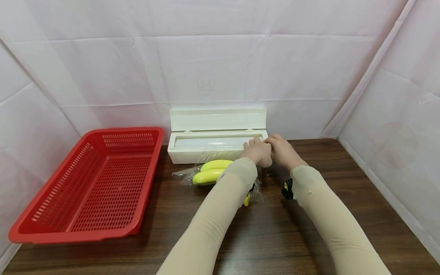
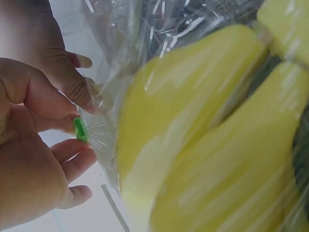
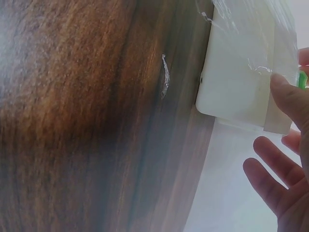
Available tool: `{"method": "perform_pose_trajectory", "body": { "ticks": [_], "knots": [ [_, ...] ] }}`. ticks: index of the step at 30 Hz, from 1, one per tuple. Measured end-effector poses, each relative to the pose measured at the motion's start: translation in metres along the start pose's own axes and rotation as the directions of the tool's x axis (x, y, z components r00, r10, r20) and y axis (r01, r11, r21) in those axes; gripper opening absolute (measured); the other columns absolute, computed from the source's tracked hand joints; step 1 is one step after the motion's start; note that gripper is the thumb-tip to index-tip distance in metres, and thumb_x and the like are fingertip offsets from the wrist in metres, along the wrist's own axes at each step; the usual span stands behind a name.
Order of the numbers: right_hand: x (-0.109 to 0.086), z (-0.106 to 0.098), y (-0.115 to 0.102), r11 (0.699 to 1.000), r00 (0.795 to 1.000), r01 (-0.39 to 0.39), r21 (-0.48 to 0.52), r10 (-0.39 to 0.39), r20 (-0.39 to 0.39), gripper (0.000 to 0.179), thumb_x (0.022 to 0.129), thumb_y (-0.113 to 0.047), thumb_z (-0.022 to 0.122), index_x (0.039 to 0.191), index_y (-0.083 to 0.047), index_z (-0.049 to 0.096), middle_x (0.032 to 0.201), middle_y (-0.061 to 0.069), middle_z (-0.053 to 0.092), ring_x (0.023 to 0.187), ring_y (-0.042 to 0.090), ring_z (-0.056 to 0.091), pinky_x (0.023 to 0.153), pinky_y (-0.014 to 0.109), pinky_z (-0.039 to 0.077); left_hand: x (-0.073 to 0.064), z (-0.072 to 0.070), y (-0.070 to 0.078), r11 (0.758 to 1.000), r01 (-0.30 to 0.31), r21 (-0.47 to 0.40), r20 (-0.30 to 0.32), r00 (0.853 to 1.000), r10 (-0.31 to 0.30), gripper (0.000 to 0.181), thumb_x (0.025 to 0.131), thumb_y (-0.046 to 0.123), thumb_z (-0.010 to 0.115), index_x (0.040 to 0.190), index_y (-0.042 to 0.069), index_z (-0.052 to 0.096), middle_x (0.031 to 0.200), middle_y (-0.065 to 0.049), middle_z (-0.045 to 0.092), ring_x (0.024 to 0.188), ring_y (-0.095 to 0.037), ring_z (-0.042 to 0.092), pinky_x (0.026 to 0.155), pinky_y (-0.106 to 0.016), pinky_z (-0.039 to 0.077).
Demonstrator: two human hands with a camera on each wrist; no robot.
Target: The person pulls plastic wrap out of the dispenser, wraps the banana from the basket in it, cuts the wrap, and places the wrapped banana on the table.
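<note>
A white cling film box stands with its lid raised and a film roll inside. At its right end my left hand pinches a small green cutter slider between thumb and finger. My right hand holds the same end of the box, its thumb on the front edge and two other fingers spread apart. Clear film stretches from the box over a bunch of yellow bananas lying in front, partly hidden by my left forearm.
A red perforated basket stands on the left of the dark wooden table. A small twisted scrap of film lies on the table by the box's right end. White sheeting walls the back and sides.
</note>
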State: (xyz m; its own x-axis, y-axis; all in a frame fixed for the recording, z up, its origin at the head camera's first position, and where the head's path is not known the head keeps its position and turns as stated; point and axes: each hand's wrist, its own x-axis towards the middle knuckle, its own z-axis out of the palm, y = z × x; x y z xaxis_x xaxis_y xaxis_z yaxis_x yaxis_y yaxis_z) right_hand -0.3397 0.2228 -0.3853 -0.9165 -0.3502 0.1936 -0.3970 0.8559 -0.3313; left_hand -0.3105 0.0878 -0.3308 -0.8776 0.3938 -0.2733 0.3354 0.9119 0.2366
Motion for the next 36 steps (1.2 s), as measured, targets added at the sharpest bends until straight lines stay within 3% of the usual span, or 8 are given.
{"method": "perform_pose_trajectory", "body": {
  "ticks": [10, 14, 16, 19, 23, 28, 32, 36],
  "knots": [
    [-0.003, 0.0, 0.004, 0.999, 0.998, -0.043, 0.02, 0.043, 0.037, 0.033, 0.094, -0.007, 0.054, 0.126, -0.003, 0.056, 0.124, 0.017, 0.048, 0.102, 0.033, 0.051, 0.085, 0.049, 0.044, 0.0, 0.001, -0.001, 0.999, -0.014, -0.043, -0.003, 1.0, 0.014, 0.023, 0.095, 0.02, 0.044, 0.109, 0.023, 0.062, 0.147, -0.013, 0.029, 0.128, -0.028, 0.03, 0.115, -0.049, 0.016],
    [-0.002, 0.003, 0.0, 0.999, 0.999, -0.032, 0.024, 0.031, 0.022, 0.033, 0.094, -0.013, 0.056, 0.125, -0.004, 0.056, 0.125, 0.018, 0.047, 0.103, 0.033, 0.051, 0.085, 0.048, 0.043, 0.001, -0.004, -0.013, 0.996, -0.052, -0.077, -0.005, 0.999, 0.051, 0.031, 0.094, 0.018, 0.043, 0.121, 0.02, 0.059, 0.142, -0.014, 0.037, 0.123, -0.028, 0.037, 0.109, -0.048, 0.027],
    [-0.001, 0.004, -0.001, 1.0, 1.0, -0.017, 0.007, 0.017, 0.011, 0.032, 0.093, -0.014, 0.058, 0.123, -0.003, 0.056, 0.126, 0.018, 0.047, 0.104, 0.033, 0.052, 0.086, 0.048, 0.044, 0.002, -0.008, -0.02, 0.991, -0.078, -0.107, -0.014, 0.997, 0.077, 0.031, 0.094, 0.019, 0.044, 0.123, 0.016, 0.057, 0.134, -0.012, 0.046, 0.112, -0.025, 0.045, 0.099, -0.042, 0.036],
    [0.0, 0.004, -0.005, 1.0, 1.0, -0.006, -0.017, 0.006, 0.01, 0.032, 0.092, -0.017, 0.06, 0.121, -0.003, 0.056, 0.125, 0.017, 0.047, 0.101, 0.033, 0.055, 0.085, 0.047, 0.046, 0.003, -0.015, -0.03, 0.975, -0.101, -0.196, 0.01, 0.994, 0.105, 0.022, 0.096, 0.018, 0.044, 0.112, 0.009, 0.055, 0.105, -0.008, 0.055, 0.082, -0.018, 0.049, 0.075, -0.031, 0.041],
    [0.001, 0.003, -0.008, 1.0, 1.0, -0.011, -0.012, 0.012, 0.019, 0.032, 0.092, -0.02, 0.062, 0.119, -0.005, 0.057, 0.123, 0.015, 0.046, 0.096, 0.031, 0.057, 0.083, 0.045, 0.048, 0.006, -0.022, -0.037, 0.944, -0.087, -0.319, 0.053, 0.993, 0.109, 0.009, 0.095, 0.012, 0.048, 0.091, 0.006, 0.053, 0.072, -0.002, 0.04, 0.054, -0.011, 0.032, 0.053, -0.024, 0.031],
    [0.002, 0.003, -0.008, 1.0, 1.0, -0.01, -0.003, 0.011, 0.02, 0.033, 0.091, -0.022, 0.062, 0.12, -0.006, 0.057, 0.121, 0.014, 0.047, 0.094, 0.03, 0.058, 0.082, 0.044, 0.049, 0.008, -0.023, -0.039, 0.93, -0.083, -0.358, 0.046, 0.993, 0.106, 0.014, 0.091, 0.004, 0.049, 0.08, 0.004, 0.056, 0.061, 0.002, 0.032, 0.047, -0.008, 0.024, 0.047, -0.021, 0.026],
    [0.0, 0.002, -0.007, 1.0, 1.0, -0.019, -0.008, 0.019, 0.023, 0.035, 0.091, -0.022, 0.063, 0.122, -0.006, 0.057, 0.119, 0.013, 0.047, 0.093, 0.029, 0.058, 0.082, 0.044, 0.049, 0.008, -0.023, -0.037, 0.91, -0.087, -0.404, 0.032, 0.994, 0.109, 0.032, 0.088, 0.0, 0.049, 0.061, 0.012, 0.038, 0.052, 0.005, 0.027, 0.043, -0.007, 0.022, 0.044, -0.02, 0.022],
    [-0.002, 0.0, -0.007, 1.0, 0.999, -0.027, -0.003, 0.028, 0.023, 0.035, 0.091, -0.021, 0.063, 0.122, -0.007, 0.057, 0.119, 0.013, 0.047, 0.094, 0.029, 0.057, 0.083, 0.044, 0.048, 0.007, -0.022, -0.034, 0.894, -0.085, -0.44, 0.032, 0.993, 0.11, 0.033, 0.088, 0.0, 0.052, 0.06, 0.013, 0.039, 0.053, 0.005, 0.029, 0.044, -0.007, 0.025, 0.045, -0.02, 0.025]
  ]
}}
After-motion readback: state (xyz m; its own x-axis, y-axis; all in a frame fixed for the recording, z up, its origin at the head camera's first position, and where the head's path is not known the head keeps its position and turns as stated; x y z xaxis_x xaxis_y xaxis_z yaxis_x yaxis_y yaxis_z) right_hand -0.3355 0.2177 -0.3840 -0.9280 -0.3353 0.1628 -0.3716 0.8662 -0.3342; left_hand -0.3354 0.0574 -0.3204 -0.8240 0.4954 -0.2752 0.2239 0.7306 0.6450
